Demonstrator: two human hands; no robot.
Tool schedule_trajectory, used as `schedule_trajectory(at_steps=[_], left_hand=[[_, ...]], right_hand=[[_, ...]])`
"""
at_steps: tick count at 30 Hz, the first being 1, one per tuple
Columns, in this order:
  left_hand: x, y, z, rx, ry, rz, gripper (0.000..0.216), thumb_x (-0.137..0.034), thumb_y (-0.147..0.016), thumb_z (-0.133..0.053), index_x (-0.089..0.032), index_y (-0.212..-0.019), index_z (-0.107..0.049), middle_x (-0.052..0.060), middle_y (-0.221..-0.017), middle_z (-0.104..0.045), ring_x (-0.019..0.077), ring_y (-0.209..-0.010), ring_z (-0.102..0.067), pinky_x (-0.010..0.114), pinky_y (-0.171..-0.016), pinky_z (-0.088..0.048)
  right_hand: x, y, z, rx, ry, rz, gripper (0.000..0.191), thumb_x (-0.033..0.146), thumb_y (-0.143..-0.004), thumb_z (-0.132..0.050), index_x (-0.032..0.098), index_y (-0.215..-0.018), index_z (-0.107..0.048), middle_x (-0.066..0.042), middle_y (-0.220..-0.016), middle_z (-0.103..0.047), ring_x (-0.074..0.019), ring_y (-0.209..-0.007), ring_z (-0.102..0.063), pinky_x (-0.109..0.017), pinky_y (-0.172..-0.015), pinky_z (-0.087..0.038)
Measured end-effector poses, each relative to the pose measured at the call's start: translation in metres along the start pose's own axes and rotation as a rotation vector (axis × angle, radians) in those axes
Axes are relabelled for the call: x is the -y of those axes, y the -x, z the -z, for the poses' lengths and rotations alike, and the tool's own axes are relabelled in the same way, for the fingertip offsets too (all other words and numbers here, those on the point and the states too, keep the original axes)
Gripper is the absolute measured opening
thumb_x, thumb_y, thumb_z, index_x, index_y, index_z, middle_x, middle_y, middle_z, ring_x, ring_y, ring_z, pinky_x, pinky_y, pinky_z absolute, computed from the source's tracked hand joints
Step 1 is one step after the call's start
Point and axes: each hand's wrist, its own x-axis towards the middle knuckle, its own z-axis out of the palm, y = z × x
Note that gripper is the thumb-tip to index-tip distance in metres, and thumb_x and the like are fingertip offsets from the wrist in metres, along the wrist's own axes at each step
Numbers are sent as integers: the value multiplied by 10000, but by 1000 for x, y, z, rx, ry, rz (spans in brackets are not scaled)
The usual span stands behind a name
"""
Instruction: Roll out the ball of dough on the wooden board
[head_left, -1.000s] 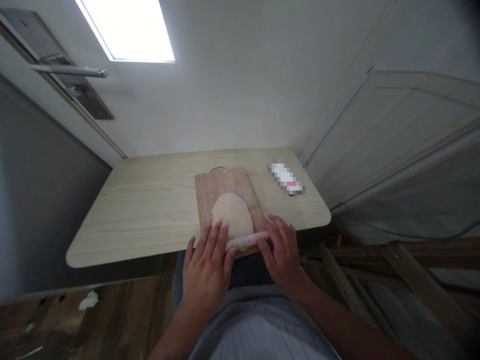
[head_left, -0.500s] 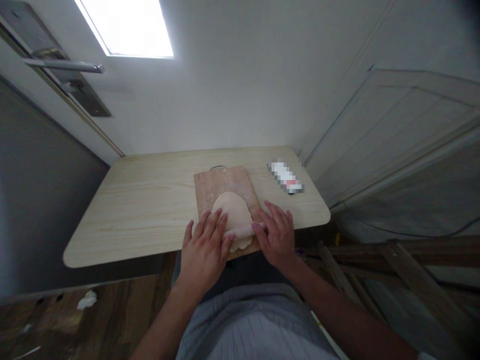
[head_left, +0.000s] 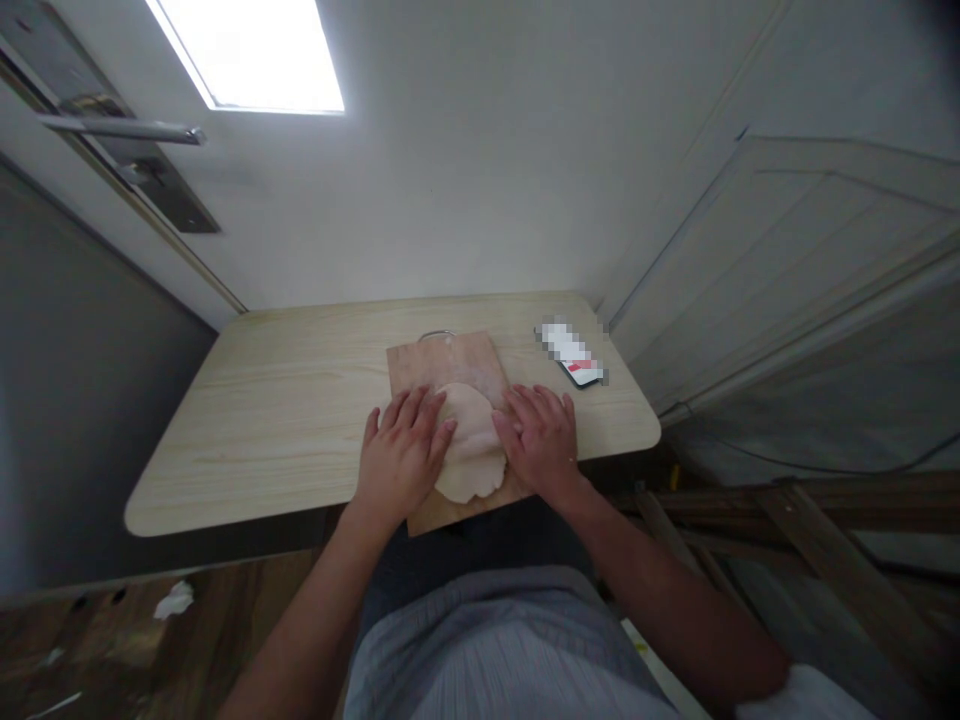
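A flattened sheet of pale dough [head_left: 472, 478] lies on a wooden cutting board [head_left: 446, 354]. Across the dough runs a light-coloured rolling pin [head_left: 478, 440], hard to tell from the dough in colour. My left hand [head_left: 403, 440] rests over the pin's left end, fingers pointing forward and thumb along the dough's edge. Over the right end, my right hand [head_left: 541, 435] curls its fingers, with the thumb against the pin. Both ends of the pin are hidden under my hands. The dough's near edge is wavy.
The board stands on a pale wood-grain table [head_left: 277, 400], its near end past the table's front edge. A phone [head_left: 574, 355], partly blurred, lies at the right. Behind the table rises a white door [head_left: 465, 200] with a metal handle [head_left: 142, 130]. Wooden beams [head_left: 750, 520] are at lower right.
Both hands have moved forward with the rolling pin, away from my body. More of the dough's near part and of the board's near end shows now.
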Motion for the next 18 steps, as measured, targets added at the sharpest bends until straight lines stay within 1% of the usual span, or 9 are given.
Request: schedule_trajectory(at_steps=[5, 10, 14, 18], left_hand=[[12, -23, -2, 33, -6, 20, 528, -490, -1053, -286, -260, -1467, -521, 105, -1573, -483, 321, -1451, -412, 597, -1156, -338], [18, -36, 0, 106, -32, 37, 551, -500, -1057, -246, -246, -1458, -525, 119, -1587, -459, 336, -1460, -392, 633, -1140, -342], [17, -33, -1, 112, -33, 39, 542, -491, -1058, -256, -238, -1453, -529, 125, -1584, -461, 332, -1456, -395, 613, -1133, -358], [12, -22, -1, 82, -22, 24, 535, -488, -1055, -282, -225, -1443, -540, 127, -1570, -478, 321, -1432, -426, 566, -1128, -381]], right_hand=[[2, -22, -6, 58, 13, -6, 404, 444, -1033, -440, 228, -1286, -669, -95, -1328, -690, -322, -1287, -512, -575, -1166, -197], [4, -38, -8, 136, 73, -11, 427, 410, -1016, -461, 220, -1363, -624, -102, -1412, -633, -341, -1306, -502, -563, -1133, -274], [4, -37, -5, 154, 112, -10, 467, 421, -1019, -450, 212, -1415, -581, -112, -1450, -601, -349, -1318, -494, -562, -1119, -301], [3, -25, 0, 159, 115, 5, 489, 435, -1019, -442, 187, -1421, -568, -128, -1446, -601, -361, -1321, -489, -573, -1115, -305]])
